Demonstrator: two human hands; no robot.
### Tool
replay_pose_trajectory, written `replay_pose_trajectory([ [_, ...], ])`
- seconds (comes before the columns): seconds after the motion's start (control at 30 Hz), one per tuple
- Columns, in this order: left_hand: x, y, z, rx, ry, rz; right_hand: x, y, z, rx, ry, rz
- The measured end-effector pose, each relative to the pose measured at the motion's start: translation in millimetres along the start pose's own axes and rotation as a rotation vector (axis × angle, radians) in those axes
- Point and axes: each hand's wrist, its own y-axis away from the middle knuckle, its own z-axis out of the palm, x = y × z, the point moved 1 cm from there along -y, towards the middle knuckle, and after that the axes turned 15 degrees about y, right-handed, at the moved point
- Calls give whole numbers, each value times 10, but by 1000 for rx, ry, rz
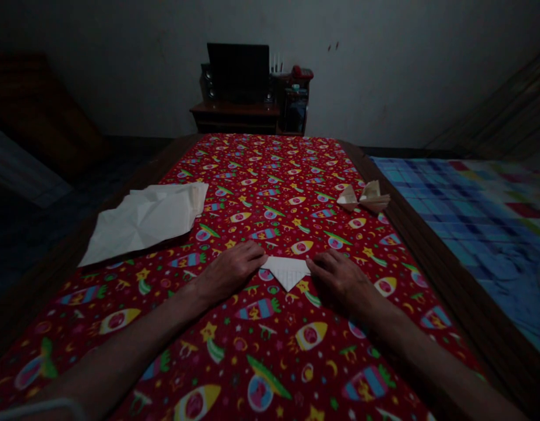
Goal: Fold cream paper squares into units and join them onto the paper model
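Observation:
A small folded piece of paper [288, 271] lies on the red patterned cloth, its point toward me and faint lines across its face. My left hand [241, 260] has its fingers closed on the paper's left end. At the opposite end, the fingers of my right hand [335, 272] pinch the right corner. Both hands rest low on the cloth, with the paper stretched between them. The fingertips are partly hidden in the dim light.
A stack of creased paper sheets [142, 219] lies at the left. Several folded paper shapes [371, 197] stand near the right edge of the table cloth [270, 169]. Beyond the table are a monitor [238, 71] on a desk and, at right, a checked blanket [454, 204].

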Motion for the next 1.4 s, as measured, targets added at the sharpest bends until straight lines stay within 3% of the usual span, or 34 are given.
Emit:
replay_pose_trajectory([
  [0.13,86,-12,-31,26,-39,-29,-23,19,19,-19,80,7],
  [0.27,327,-130,-29,-39,-89,-28,-31,14,50,-13,111,-33],
  [0.33,456,-201,20,-117,-15,-20,-33,7,48,-15,104,-28],
  [0.47,589,-255,154,-142,127,-91,-37,2,9,-30,81,15],
  [0.7,579,-189,217,-131,171,-97,-235,-23,-1,104,95,96],
  [0.83,567,-164,211,-131,164,-95,-401,-32,42,-2,54,59],
  [0.93,523,-90,201,-154,111,-128,-392,30,64,-61,38,44],
  [1.2,374,192,61,-115,-18,-206,-264,252,67,-69,41,117],
  [1.4,455,75,100,-81,-11,-203,-402,50,34,-54,64,124],
])
